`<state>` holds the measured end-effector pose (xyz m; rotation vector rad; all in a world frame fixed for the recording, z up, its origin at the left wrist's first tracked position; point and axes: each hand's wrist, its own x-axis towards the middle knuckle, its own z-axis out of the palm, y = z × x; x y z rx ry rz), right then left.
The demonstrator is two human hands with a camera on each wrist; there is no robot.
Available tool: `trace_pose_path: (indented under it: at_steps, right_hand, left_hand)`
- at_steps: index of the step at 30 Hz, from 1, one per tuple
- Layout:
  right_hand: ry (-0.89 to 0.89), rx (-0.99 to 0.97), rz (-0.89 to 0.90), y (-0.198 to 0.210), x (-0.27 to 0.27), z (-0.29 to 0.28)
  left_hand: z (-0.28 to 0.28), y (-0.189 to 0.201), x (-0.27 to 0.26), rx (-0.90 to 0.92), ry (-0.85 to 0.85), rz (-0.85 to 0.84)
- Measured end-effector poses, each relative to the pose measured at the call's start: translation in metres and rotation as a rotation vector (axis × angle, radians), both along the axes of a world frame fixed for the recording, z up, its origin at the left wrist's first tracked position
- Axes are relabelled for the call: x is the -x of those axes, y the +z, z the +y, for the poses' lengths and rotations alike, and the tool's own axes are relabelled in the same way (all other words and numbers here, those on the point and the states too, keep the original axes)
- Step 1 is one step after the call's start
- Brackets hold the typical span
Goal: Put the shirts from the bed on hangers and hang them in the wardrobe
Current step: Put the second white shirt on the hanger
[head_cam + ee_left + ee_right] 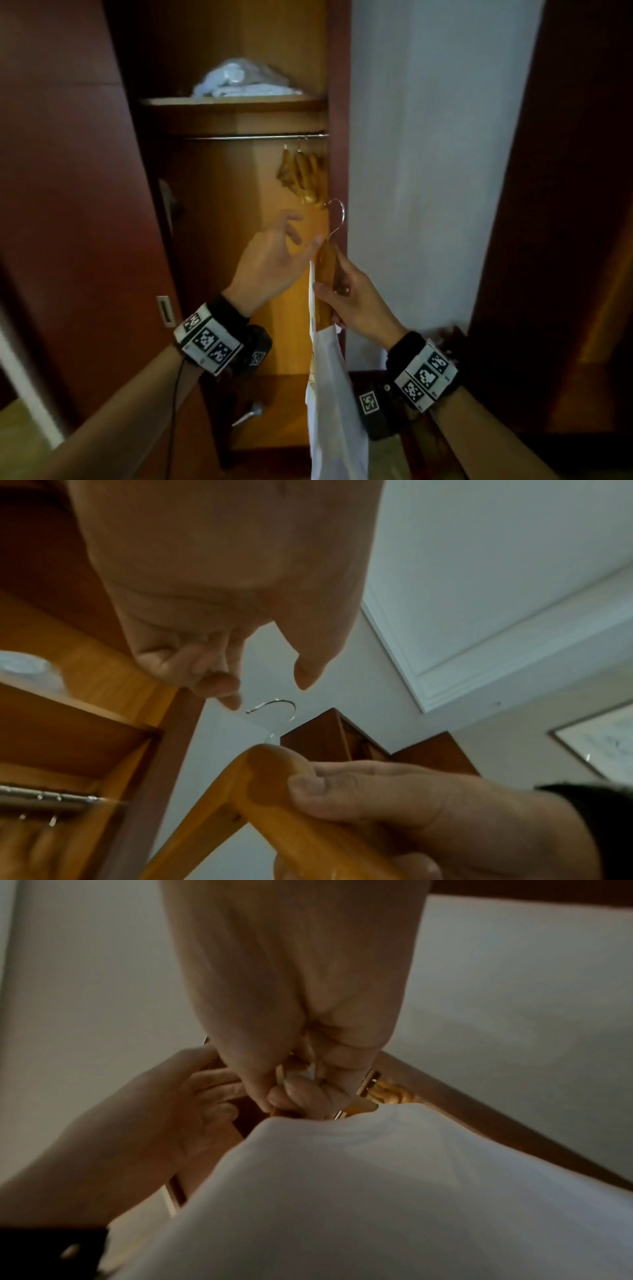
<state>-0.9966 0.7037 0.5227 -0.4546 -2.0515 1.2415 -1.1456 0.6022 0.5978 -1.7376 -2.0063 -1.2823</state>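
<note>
shirt [334, 394] white, on wooden hanger [328, 274] in front of open wardrobe [239, 113] | r hand [356, 301] grips hanger | l hand [270, 260] fingers loose, empty, beside hook [337, 214] | step: hanging | next: lift hook over rail [253, 137]

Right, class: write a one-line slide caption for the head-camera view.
Right hand holds a wooden hanger carrying a white shirt below the wardrobe rail; left hand open beside it.

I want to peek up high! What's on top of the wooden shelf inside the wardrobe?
A crumpled white bundle of cloth in clear plastic lies on the wooden shelf. Whatever sits behind it is hidden.
</note>
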Motion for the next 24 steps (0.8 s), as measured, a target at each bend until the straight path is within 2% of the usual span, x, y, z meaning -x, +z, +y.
trace_pose_path:
  at_steps: [2, 5, 11, 13, 15, 20, 24]
  right_hand:
    - [0.028, -0.017, -0.018, 0.004, 0.039, 0.025]
    - [0.091, -0.046, -0.037, 0.010, 0.092, 0.056]
    - [0.123, -0.096, -0.012, 0.007, 0.191, 0.114]
    - [0.112, -0.088, -0.006, 0.003, 0.236, 0.132]
    - [0.110, -0.081, -0.014, 0.002, 0.251, 0.143]
    - [0.043, -0.094, 0.009, 0.002, 0.352, 0.184]
    - [-0.004, -0.019, 0.119, 0.007, 0.402, 0.205]
  left_hand:
    - [0.034, 0.003, 0.029, 0.023, 0.069, 0.109]
    - [0.078, 0.010, 0.071, -0.006, 0.125, 0.179]
    - [0.148, 0.020, 0.162, -0.025, 0.181, 0.206]
    - [0.170, 0.020, 0.204, -0.024, 0.155, 0.199]
    - [0.178, 0.022, 0.218, -0.007, 0.100, 0.203]
    - [0.224, 0.029, 0.329, 0.074, -0.101, 0.260]
    - [0.241, 0.038, 0.392, 0.156, -0.119, 0.236]
